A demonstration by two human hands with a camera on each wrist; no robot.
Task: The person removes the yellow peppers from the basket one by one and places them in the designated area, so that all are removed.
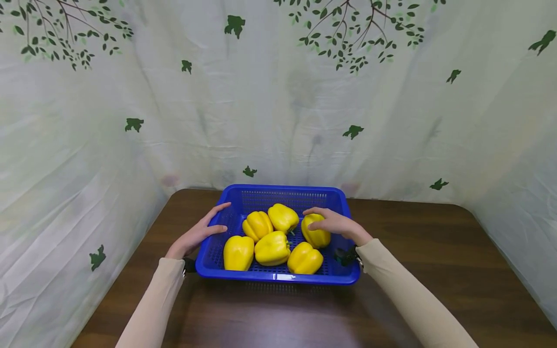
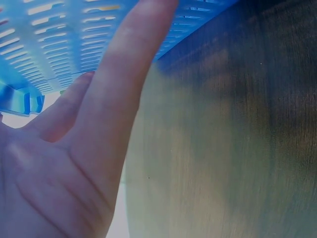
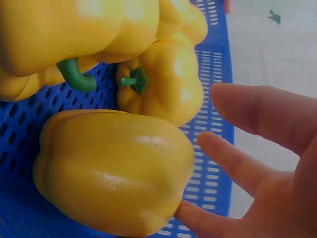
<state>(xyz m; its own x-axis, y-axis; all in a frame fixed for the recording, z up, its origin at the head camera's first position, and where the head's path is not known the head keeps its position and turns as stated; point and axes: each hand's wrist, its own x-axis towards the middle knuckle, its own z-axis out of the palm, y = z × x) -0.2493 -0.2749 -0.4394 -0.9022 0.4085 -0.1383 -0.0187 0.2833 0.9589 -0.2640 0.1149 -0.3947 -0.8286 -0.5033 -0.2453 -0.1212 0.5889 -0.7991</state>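
Note:
A blue plastic basket (image 1: 278, 276) holds several yellow bell peppers (image 1: 271, 248). My left hand (image 1: 197, 236) rests at the basket's left rim, its thumb and a finger spread over the edge. From the left wrist, the left hand (image 2: 74, 144) shows with extended fingers against the slotted wall (image 2: 91, 42). Over the right-hand bell pepper (image 1: 316, 237) reaches my right hand (image 1: 337, 224). In the right wrist view this bell pepper (image 3: 116, 171) lies on its side, with the spread fingers of the right hand (image 3: 257, 163) around its end; the lowest fingertip is right at its skin.
The basket stands on a dark brown wooden table (image 1: 417, 270), near its far edge. A pale curtain (image 1: 278, 106) with printed leaves and birds surrounds the table at the back and sides. Another bell pepper with a green stem (image 3: 166, 82) lies beside the nearest one.

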